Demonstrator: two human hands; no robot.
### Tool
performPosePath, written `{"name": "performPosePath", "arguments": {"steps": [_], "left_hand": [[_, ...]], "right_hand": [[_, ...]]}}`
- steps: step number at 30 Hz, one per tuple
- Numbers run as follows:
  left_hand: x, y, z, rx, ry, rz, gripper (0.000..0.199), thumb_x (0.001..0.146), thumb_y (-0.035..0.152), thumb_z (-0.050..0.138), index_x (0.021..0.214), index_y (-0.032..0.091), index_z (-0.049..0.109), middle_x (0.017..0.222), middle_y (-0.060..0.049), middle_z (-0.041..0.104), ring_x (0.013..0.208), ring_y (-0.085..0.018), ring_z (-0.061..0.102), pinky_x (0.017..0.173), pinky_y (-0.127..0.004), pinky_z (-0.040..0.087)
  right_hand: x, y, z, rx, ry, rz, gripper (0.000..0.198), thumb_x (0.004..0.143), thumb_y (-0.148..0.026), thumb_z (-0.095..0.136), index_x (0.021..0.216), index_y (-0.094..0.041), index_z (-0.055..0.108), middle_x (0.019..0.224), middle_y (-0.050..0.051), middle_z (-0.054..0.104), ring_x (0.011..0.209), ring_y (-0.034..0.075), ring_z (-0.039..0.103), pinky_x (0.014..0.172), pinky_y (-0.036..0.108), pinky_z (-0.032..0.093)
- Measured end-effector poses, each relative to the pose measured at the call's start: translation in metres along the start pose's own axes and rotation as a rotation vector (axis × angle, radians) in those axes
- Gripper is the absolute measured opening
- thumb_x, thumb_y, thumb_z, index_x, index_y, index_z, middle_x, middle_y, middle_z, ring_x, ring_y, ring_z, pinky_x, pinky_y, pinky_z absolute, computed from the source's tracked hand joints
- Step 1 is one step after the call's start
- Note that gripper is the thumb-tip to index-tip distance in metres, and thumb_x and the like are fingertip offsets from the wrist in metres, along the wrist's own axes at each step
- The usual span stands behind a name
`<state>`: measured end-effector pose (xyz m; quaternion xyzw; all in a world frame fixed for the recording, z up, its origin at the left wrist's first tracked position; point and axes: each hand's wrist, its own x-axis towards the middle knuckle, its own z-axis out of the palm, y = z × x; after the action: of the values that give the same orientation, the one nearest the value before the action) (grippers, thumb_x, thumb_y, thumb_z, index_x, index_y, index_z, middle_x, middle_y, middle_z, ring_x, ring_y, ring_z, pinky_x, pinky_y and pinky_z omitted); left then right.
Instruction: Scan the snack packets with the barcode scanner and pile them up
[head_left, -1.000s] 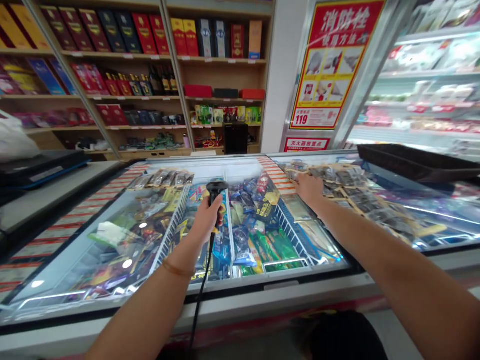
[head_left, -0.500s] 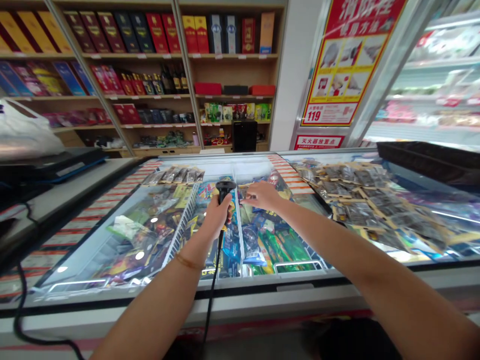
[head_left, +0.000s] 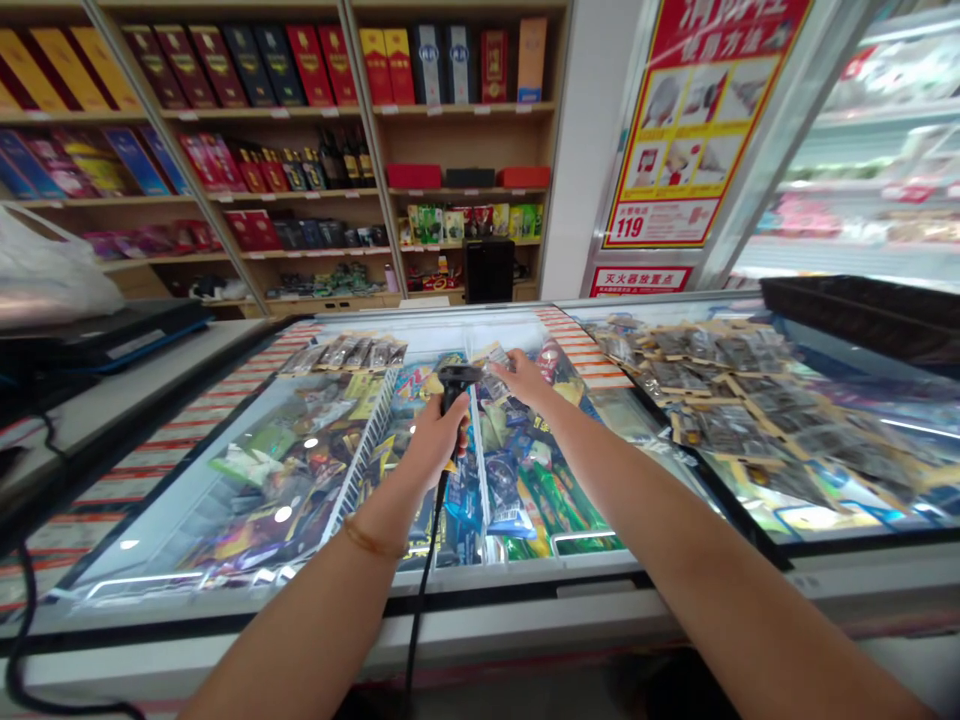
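My left hand (head_left: 436, 438) is wrapped round the handle of a black barcode scanner (head_left: 458, 376), its cord hanging down towards me. The scanner's head points right, towards a small pale packet (head_left: 496, 358). Pinched in the fingers of my right hand (head_left: 528, 382), that packet is held just beside the scanner head; its print is too small to read. Both hands are above a chest freezer (head_left: 517, 592) full of colourful bagged goods. Similar small packets (head_left: 356, 351) lie in a row at the freezer's far left.
A larger spread of small packets (head_left: 720, 350) covers the right-hand glass, with a dark tray (head_left: 862, 318) behind it. At left, a white plastic bag (head_left: 52, 265) sits on a dark device (head_left: 127, 330). Shelves of boxes (head_left: 394, 150) stand across the back.
My right hand has turned, bringing the packet into plain sight next to the scanner. The scanner has shifted slightly to the right and its head has tilted towards the packet.
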<state>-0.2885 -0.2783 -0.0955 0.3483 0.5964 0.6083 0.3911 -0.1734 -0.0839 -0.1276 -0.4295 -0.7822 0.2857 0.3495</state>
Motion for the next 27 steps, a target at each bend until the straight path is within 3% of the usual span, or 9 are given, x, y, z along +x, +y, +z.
{"name": "performPosePath", "arguments": {"steps": [3, 6, 9, 18, 24, 27], "left_hand": [[-0.003, -0.001, 0.000, -0.010, -0.081, 0.005, 0.050, 0.073, 0.060, 0.078, 0.088, 0.022, 0.049, 0.066, 0.005, 0.058, 0.040, -0.008, 0.048, 0.036, -0.021, 0.038], [-0.009, -0.001, 0.000, 0.001, -0.172, 0.038, 0.053, 0.073, 0.064, 0.077, 0.089, 0.022, 0.050, 0.070, 0.004, 0.059, 0.042, -0.007, 0.049, 0.037, -0.021, 0.038], [-0.013, -0.002, 0.001, 0.053, -0.249, 0.085, 0.052, 0.075, 0.064, 0.075, 0.092, 0.021, 0.051, 0.072, 0.005, 0.058, 0.043, -0.007, 0.050, 0.039, -0.022, 0.040], [-0.015, -0.004, 0.004, 0.146, -0.321, 0.146, 0.055, 0.076, 0.068, 0.070, 0.096, 0.021, 0.051, 0.071, 0.006, 0.055, 0.042, -0.008, 0.047, 0.038, -0.023, 0.039], [-0.018, 0.000, 0.004, 0.142, -0.295, 0.121, 0.052, 0.075, 0.066, 0.072, 0.093, 0.021, 0.053, 0.070, 0.005, 0.056, 0.042, -0.008, 0.048, 0.040, -0.023, 0.040], [-0.018, 0.000, 0.004, 0.125, -0.299, 0.119, 0.053, 0.073, 0.066, 0.074, 0.092, 0.022, 0.053, 0.068, 0.005, 0.056, 0.042, -0.008, 0.048, 0.040, -0.023, 0.040]], "right_hand": [[0.007, 0.009, -0.001, 0.391, 0.126, -0.004, 0.035, 0.091, -0.050, 0.061, 0.107, -0.018, 0.063, 0.105, 0.008, 0.076, 0.101, 0.023, 0.069, 0.093, 0.036, 0.052], [0.011, 0.013, -0.002, 0.706, 0.092, 0.012, 0.042, 0.082, -0.054, 0.069, 0.106, -0.020, 0.061, 0.099, 0.005, 0.076, 0.097, 0.022, 0.071, 0.088, 0.035, 0.056], [0.010, 0.011, -0.002, 0.830, 0.071, 0.100, 0.048, 0.075, -0.050, 0.076, 0.109, -0.022, 0.059, 0.094, 0.003, 0.075, 0.088, 0.020, 0.072, 0.078, 0.032, 0.057], [0.008, 0.005, -0.002, 0.867, 0.094, 0.136, 0.041, 0.078, -0.041, 0.071, 0.111, -0.022, 0.056, 0.093, 0.001, 0.074, 0.084, 0.018, 0.071, 0.073, 0.028, 0.056], [0.007, 0.001, -0.002, 0.772, 0.100, 0.162, 0.034, 0.085, -0.036, 0.062, 0.115, -0.021, 0.055, 0.101, 0.004, 0.074, 0.090, 0.018, 0.072, 0.077, 0.028, 0.056], [0.007, 0.002, -0.003, 0.656, 0.087, 0.183, 0.039, 0.088, -0.043, 0.060, 0.121, -0.021, 0.055, 0.102, 0.005, 0.075, 0.087, 0.018, 0.072, 0.073, 0.027, 0.056]]}}
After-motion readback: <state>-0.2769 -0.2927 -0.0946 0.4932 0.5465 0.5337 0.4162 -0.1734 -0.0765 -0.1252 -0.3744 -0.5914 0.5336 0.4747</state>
